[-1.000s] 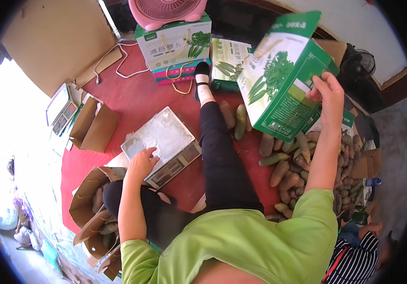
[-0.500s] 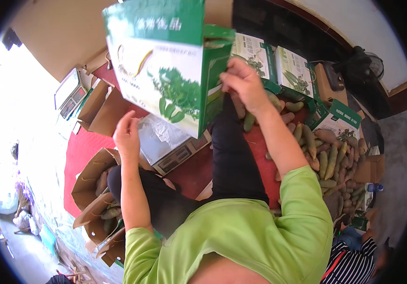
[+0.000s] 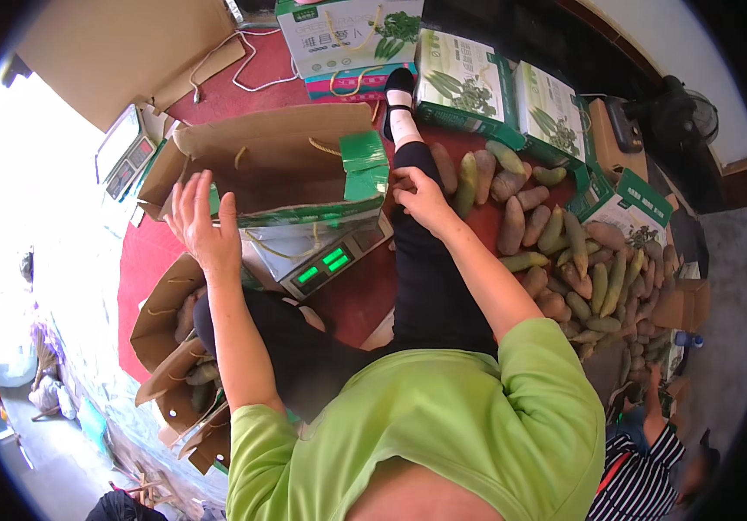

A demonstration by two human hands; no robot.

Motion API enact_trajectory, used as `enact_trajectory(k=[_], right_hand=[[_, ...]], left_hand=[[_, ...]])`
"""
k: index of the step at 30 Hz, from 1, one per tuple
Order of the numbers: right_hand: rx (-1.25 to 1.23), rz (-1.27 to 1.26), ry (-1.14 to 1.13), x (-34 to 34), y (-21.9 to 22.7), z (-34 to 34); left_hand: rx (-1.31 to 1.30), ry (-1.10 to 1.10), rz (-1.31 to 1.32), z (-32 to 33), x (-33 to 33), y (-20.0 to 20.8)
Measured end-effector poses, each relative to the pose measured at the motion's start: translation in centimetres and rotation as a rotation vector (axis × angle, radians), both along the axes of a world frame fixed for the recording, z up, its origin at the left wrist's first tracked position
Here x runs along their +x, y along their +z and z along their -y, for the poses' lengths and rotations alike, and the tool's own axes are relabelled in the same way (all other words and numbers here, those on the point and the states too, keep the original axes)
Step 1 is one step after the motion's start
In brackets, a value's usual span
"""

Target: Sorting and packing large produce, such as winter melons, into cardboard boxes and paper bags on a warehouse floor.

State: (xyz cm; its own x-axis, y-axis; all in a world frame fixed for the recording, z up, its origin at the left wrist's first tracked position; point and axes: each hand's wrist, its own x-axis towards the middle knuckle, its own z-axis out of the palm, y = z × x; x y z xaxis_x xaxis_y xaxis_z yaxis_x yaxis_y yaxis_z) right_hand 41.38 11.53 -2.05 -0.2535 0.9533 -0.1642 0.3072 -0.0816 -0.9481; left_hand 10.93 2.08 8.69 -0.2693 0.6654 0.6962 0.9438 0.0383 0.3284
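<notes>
An empty-looking cardboard carton (image 3: 273, 178), open at the top with yellow cord handles, stands on a flat electronic scale (image 3: 338, 269) with a lit green display. My left hand (image 3: 204, 221) lies at the carton's left end, fingers stretched out and thumb apart. By its right end, next to the green taped flap (image 3: 365, 165), is my right hand (image 3: 423, 201), loosely bent with fingers and thumb apart and gripping nothing visible. To the right, long green and brownish radishes (image 3: 582, 260) lie heaped on the red floor covering (image 3: 152, 300).
White-and-green printed boxes (image 3: 469, 82) stand beyond my outstretched leg. Opened cartons (image 3: 169, 347) with radishes inside sit at my left. A second scale (image 3: 130, 156) is at far left, a white cable (image 3: 247, 65) behind, and a person in a striped top (image 3: 638, 478) at lower right.
The carton has come down from in front of me onto the scale, now with its open top showing. Both hands have lowered beside it, and the scale display has lit up.
</notes>
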Motion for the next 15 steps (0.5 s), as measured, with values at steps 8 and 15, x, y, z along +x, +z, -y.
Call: enact_trajectory(k=[8,15], right_hand=[[0.000,-0.130,-0.021,-1.7,2.2,2.1],[0.167,-0.310,-0.092,-2.6,0.3,0.9]], left_hand=[[-0.425,-0.097,-0.179,1.3,0.9,1.4],[-0.474,-0.126,-0.249,1.9,1.9,1.1]])
